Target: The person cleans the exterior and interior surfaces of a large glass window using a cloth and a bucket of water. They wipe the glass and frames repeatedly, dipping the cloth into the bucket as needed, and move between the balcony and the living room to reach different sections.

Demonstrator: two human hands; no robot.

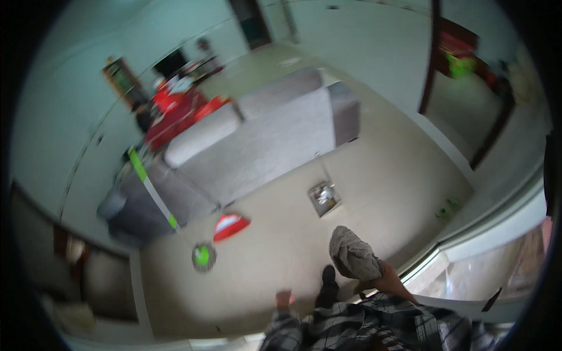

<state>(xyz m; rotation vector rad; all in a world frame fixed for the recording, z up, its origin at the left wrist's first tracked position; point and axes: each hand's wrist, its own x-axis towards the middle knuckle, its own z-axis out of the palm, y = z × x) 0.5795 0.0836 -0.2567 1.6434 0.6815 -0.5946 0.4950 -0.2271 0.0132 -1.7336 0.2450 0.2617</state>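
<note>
A bunched grey cloth [353, 254], towel-like in texture, is gripped by my right hand [386, 281] at the lower right. It sticks up and forward over the floor, beside the window frame. My left hand [283, 299] hangs low near the bottom middle, below a plaid sleeve. Its fingers are small and blurred, so whether they are closed cannot be made out. One of my dark shoes [328, 275] is on the floor between the two hands. Ahead of me lies a dustpan [324, 199] with litter in it and an upright handle.
A red broom [230, 226] and a mop [203, 256] with a green-and-white handle lean near the grey sofa [263, 145]. Green slippers [444, 212] lie at the right. Behind the sofa is a red-covered table [175, 120]. A doorway [465, 101] opens at the right.
</note>
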